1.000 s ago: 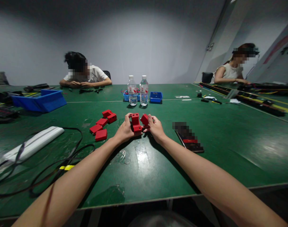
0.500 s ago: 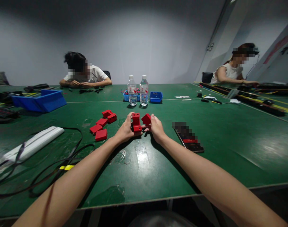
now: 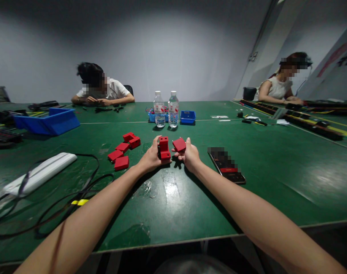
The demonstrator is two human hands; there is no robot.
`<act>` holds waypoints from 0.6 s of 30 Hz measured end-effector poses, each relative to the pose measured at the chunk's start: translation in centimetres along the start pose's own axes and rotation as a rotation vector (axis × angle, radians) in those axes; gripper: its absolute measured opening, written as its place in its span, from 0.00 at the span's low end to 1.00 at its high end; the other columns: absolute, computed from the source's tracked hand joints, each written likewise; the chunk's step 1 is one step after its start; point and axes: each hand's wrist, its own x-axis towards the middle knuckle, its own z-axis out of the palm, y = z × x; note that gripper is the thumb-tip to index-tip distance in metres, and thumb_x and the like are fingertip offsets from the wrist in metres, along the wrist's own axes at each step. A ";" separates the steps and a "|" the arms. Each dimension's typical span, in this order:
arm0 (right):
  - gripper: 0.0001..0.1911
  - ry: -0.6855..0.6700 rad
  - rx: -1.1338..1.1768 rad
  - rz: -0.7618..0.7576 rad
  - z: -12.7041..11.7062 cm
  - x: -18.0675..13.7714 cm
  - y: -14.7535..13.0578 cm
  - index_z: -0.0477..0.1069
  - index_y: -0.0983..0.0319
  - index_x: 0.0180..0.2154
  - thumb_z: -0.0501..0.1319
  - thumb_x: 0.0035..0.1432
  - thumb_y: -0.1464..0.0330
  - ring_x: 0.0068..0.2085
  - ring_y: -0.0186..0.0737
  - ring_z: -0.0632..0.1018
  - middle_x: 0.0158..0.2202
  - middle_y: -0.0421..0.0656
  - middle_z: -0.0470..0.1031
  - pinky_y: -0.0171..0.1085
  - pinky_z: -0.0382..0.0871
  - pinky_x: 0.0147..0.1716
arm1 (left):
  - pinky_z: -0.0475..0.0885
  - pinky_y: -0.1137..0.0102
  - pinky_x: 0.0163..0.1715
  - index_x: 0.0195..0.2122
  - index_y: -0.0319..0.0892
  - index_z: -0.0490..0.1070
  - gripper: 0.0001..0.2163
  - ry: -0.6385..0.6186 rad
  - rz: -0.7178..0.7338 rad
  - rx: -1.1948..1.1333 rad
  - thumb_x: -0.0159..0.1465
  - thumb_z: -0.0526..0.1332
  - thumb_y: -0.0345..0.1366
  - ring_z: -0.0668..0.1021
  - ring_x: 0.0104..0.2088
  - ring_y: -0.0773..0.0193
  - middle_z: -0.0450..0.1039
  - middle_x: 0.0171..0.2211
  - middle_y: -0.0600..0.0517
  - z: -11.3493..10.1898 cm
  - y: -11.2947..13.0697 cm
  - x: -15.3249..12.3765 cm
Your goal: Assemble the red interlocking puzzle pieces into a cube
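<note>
My left hand is closed round a red block assembly that stands upright just above the green table. A little to its right, my right hand pinches a flat red piece, held apart from the assembly with a small gap between them. Several loose red blocks lie on the table to the left of my left hand.
A phone lies right of my right hand. Two water bottles and small blue trays stand behind. A larger blue bin, a white bar and black cables are at left. Two other people sit at the far side.
My right hand has drawn the flat red piece to the right, away from the assembly, and turned it flatter. My left hand has stayed put.
</note>
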 end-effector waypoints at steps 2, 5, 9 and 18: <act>0.27 -0.001 -0.003 0.004 0.0 0.1 0.1 0.67 0.66 0.33 0.42 0.66 0.53 0.15 0.30 0.72 0.19 0.46 0.75 0.26 0.57 0.10 | 0.69 0.58 0.50 0.62 0.43 0.38 0.48 0.003 0.001 0.001 0.48 0.69 0.46 0.73 0.53 0.52 0.68 0.50 0.42 0.0 0.0 0.0; 0.29 -0.021 -0.026 0.002 0.1 0.1 0.1 0.67 0.66 0.33 0.42 0.64 0.49 0.15 0.31 0.72 0.19 0.46 0.75 0.26 0.58 0.09 | 0.70 0.59 0.50 0.62 0.42 0.39 0.48 0.007 0.002 -0.007 0.48 0.69 0.46 0.74 0.52 0.52 0.69 0.50 0.42 0.0 0.1 0.0; 0.21 -0.072 -0.051 -0.007 0.0 0.0 0.1 0.66 0.65 0.34 0.48 0.65 0.55 0.16 0.30 0.73 0.21 0.44 0.76 0.25 0.59 0.11 | 0.70 0.59 0.49 0.62 0.42 0.39 0.48 0.005 0.010 -0.023 0.48 0.69 0.46 0.75 0.50 0.54 0.70 0.49 0.42 0.0 0.0 0.0; 0.15 0.045 0.086 0.080 0.1 0.3 -0.2 0.64 0.63 0.29 0.51 0.65 0.61 0.13 0.28 0.66 0.15 0.36 0.66 0.26 0.56 0.11 | 0.70 0.58 0.48 0.62 0.41 0.38 0.49 0.004 0.010 -0.007 0.48 0.69 0.47 0.76 0.47 0.53 0.70 0.46 0.44 0.0 0.1 0.0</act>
